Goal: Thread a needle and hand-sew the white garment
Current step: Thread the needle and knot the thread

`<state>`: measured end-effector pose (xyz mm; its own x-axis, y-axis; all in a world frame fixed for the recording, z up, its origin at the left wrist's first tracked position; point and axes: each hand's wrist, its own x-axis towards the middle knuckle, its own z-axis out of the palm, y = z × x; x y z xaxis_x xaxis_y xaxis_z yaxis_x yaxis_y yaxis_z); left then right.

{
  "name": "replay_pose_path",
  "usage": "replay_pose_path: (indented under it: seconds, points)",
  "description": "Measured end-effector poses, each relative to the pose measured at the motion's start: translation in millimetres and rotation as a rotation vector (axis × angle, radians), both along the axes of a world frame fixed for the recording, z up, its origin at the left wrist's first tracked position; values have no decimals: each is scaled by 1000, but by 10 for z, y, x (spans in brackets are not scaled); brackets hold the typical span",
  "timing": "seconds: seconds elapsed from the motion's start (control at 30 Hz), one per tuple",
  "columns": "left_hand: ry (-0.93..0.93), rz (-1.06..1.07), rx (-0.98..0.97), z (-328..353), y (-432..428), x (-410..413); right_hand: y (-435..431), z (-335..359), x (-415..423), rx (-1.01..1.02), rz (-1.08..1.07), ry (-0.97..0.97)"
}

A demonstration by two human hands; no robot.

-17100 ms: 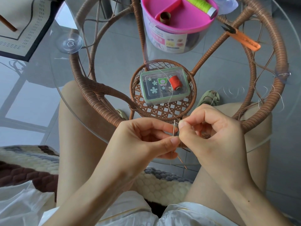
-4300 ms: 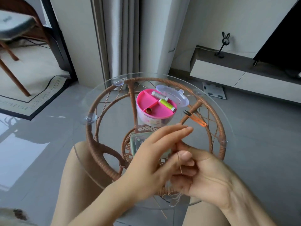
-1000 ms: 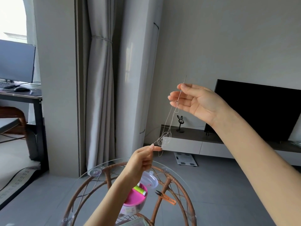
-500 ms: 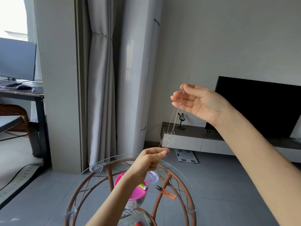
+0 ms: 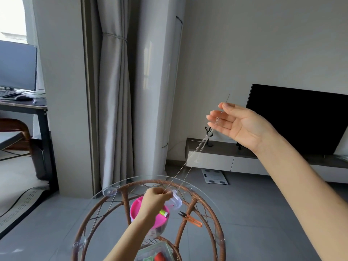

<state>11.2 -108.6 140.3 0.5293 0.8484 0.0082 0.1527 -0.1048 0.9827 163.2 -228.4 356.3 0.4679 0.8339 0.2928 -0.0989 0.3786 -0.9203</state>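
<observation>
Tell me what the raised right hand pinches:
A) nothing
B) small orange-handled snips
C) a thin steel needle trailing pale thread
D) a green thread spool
C: the right hand pinches the thin steel needle, whose pale thread runs down to the left hand.

thread (image 5: 190,166): pale, almost white
needle (image 5: 227,99): silver-grey
bench (image 5: 125,204): clear glass over brown woven rattan
tub (image 5: 136,209): pink tray, clear wall
spool (image 5: 164,213): yellow-green
snips (image 5: 194,221): orange grip, dark blades
box (image 5: 150,253): pale green, with a red reel (image 5: 160,258)
curtain (image 5: 114,91): plain grey
rug (image 5: 20,204): pale, dark dashed border
floor (image 5: 263,213): grey tiles
TV (image 5: 301,119): black
wall (image 5: 263,44): off-white
</observation>
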Motion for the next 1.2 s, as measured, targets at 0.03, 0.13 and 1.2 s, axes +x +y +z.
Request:
replay_pose_path:
  seconds: [0.03, 0.13, 1.2]
  points:
    - [61, 28, 54, -71, 38, -60, -6, -43, 40, -7, -16, 8]
    - [274, 74, 145, -311, 218, -255, -18, -185, 164, -39, -66, 30]
    - [1263, 126, 531, -1049, 847, -1559, 52, -1099, 386, -115, -318, 108]
